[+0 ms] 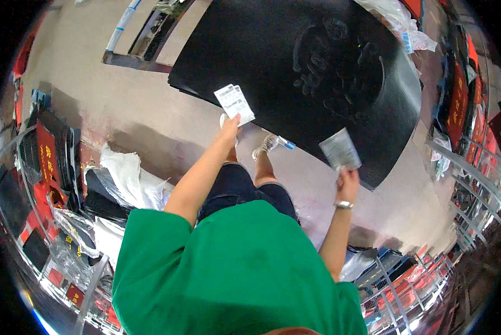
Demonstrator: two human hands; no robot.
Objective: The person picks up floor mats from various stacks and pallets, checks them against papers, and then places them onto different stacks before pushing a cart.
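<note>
Beside a black sheet (250,56), my left hand (231,125) is pinching white labels (235,104) while my right hand (348,180) is clasping a greyish packet (340,149); from above, I'm seeing both items overlapping the sheet.

Green tee (239,268), short sleeves (150,237), lower centre of frame. Dark shorts (228,190) mid-frame, just above it. Light shoes (266,146) higher up (one mostly hidden). Silvery band (344,205) on right wrist (345,198), right of centre.

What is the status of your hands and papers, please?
Left hand holding white printed labels. Right hand holding a pale slip. Black mat ahead; nothing seen blocking either hand.
</note>
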